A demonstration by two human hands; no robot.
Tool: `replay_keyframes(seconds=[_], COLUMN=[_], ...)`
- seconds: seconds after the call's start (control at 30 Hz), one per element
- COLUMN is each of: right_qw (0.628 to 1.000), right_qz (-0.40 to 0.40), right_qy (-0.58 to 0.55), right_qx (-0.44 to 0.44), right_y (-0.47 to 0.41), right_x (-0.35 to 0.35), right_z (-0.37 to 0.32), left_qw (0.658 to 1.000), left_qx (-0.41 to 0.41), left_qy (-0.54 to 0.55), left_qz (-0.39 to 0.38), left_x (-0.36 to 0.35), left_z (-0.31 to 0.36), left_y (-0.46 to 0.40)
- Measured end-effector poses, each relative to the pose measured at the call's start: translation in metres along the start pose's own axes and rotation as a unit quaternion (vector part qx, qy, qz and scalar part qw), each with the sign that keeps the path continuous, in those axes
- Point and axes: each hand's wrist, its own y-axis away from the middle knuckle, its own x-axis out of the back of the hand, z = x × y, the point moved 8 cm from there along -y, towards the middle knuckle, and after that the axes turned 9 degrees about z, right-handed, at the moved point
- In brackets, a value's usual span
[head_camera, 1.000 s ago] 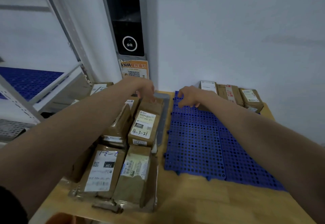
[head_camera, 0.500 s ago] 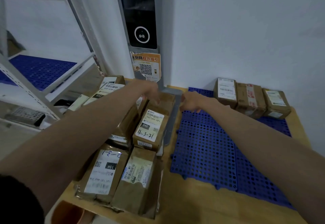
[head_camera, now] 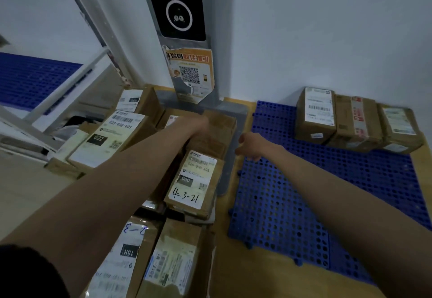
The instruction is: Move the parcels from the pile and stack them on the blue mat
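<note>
The left hand (head_camera: 197,124) lies on a plain brown parcel (head_camera: 216,134) at the far end of the pile, its fingers bent down over the far side and mostly out of sight, so whether it truly grips the parcel cannot be told. The right hand (head_camera: 251,144) hangs just beside that parcel's right edge, at the left border of the blue mat (head_camera: 292,204), fingers loosely curled downward and holding nothing. Compared with half a second ago, both hands are in much the same place, the left on the same parcel and the right still short of it; a second ago the right hand was farther over the mat and has since drawn in toward the pile. The view has swung left and lower, so more of the pile shows. Nearer than the brown parcel lies a parcel marked 4-3-21 (head_camera: 194,180), and nearer still two more, one marked 15H (head_camera: 121,262) and one with a blurred label (head_camera: 177,262). To the left, under the left forearm, lies a large parcel labelled 032 (head_camera: 112,138). Three parcels (head_camera: 355,120) stand side by side, touching, on the far right corner of the mat, unchanged. The mat rests on a wooden surface (head_camera: 245,274). A grey post with an orange QR notice (head_camera: 190,73) stands behind the pile.
</note>
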Motion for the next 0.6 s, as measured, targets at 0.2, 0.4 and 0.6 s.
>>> replay_keyframes(seconds=[0.2, 0.4, 0.6], right_qw=[0.998, 0.984, 0.958], right_qz=[-0.006, -0.048, -0.065], right_qy=[-0.058, -0.128, -0.231], right_qx=[-0.028, -0.115, -0.154], right_y=[-0.051, -0.082, -0.094], right_x=[-0.031, -0.071, -0.097], right_z=[0.006, 0.011, 0.012], left_qw=[0.999, 0.997, 0.994], left_qx=[0.015, 0.05, 0.071], left_qy=[0.012, 0.017, 0.03], left_qz=[-0.032, -0.059, -0.075], left_x=[-0.03, -0.05, -0.059], left_z=[-0.004, -0.014, -0.02], left_y=[-0.036, -0.06, -0.074])
